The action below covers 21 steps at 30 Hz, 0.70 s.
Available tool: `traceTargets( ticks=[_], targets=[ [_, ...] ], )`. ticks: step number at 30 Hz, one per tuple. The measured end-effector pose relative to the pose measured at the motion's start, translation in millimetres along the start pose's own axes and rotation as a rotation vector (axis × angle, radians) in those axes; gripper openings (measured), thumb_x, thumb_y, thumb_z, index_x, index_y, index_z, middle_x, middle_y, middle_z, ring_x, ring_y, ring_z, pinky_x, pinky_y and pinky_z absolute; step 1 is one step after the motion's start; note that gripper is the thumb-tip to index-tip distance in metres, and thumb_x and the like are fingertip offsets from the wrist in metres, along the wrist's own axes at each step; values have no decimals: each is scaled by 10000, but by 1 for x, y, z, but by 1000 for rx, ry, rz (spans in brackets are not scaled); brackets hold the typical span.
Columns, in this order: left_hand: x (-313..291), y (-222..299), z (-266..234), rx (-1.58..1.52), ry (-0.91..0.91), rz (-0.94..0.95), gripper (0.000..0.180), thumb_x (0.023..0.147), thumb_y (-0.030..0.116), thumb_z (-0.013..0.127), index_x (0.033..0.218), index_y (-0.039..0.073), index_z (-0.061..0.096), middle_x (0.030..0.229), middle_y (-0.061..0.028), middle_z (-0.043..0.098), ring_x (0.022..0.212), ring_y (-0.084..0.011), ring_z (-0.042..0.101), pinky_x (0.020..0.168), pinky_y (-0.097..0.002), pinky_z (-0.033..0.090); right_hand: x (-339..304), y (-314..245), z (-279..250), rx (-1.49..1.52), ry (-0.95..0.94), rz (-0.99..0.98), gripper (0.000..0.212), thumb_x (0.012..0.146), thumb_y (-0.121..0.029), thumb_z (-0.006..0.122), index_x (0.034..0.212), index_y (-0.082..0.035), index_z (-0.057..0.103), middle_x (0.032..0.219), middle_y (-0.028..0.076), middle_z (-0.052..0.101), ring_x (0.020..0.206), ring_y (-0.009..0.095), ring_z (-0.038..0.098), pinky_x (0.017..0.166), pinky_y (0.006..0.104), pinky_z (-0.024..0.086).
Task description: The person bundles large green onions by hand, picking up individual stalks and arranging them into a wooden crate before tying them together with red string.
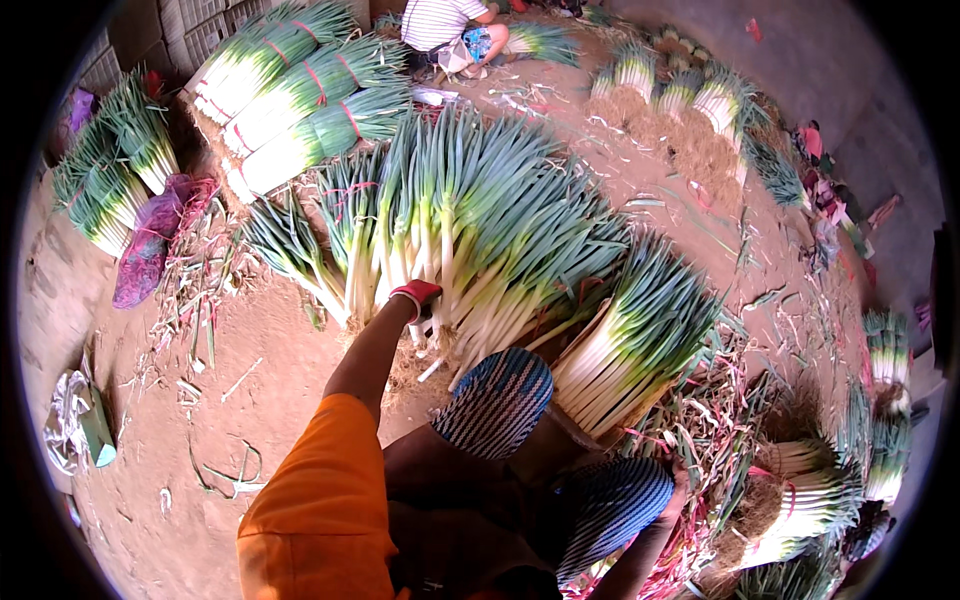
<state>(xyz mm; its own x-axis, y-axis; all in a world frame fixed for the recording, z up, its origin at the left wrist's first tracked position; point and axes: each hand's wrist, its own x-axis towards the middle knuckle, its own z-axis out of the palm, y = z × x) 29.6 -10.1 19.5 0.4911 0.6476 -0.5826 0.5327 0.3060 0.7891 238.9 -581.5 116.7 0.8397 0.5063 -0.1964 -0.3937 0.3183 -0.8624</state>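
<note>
My left hand (418, 297), in a red glove, is closed around the white lower stalks of green onions (445, 255) in a big fanned pile in front of me. The ends of its fingers are hidden behind the glove and the stalks. My right hand (678, 492) is beside my right knee, against the blue patterned cloth over it; its fingers are hardly visible. Just right of my left knee, a trimmed heap of green onions (630, 345) lies with white ends toward me, on a low support. A smaller tied bunch (350, 215) stands at the pile's left.
Large bundles with red ties (300, 95) are stacked at the far left. A purple mesh sack (150, 240) lies near more bunches. Leaf scraps and red string (700, 420) cover the ground at right. Rooted bundles (800, 490) lie beyond. Another person (445, 30) crouches at the back.
</note>
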Motion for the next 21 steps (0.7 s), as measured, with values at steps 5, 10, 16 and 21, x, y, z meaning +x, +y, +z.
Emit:
traceTargets(
  ticks=[5,10,16,21],
  targets=[
    [-59,24,-8,-210,139,80,287,787,317,657,785,42,573,605,-87,533,489,-203,520,477,-358,444,8,9,-3,14,30,38,227,895,-268,539,974,-58,574,773,-16,561,677,103,514,611,264,425],
    [-64,0,-36,349,741,537,397,744,270,697,914,-54,544,831,-162,645,725,-282,633,648,-377,503,7,19,3,101,194,19,221,903,-253,517,967,-55,592,809,19,606,734,145,560,670,283,458],
    [-110,43,-6,-366,421,619,223,784,117,676,814,12,482,617,-66,525,398,-153,486,355,-303,393,6,-1,-6,-501,30,-184,226,891,-204,490,963,-17,595,847,36,585,769,153,551,713,291,445],
    [-193,99,46,-345,283,834,176,821,76,651,837,35,480,647,-18,525,445,-88,480,396,-241,402,40,-32,55,-317,-134,-126,205,902,-104,475,1048,21,544,839,16,537,741,102,531,690,234,472]
  ],
)
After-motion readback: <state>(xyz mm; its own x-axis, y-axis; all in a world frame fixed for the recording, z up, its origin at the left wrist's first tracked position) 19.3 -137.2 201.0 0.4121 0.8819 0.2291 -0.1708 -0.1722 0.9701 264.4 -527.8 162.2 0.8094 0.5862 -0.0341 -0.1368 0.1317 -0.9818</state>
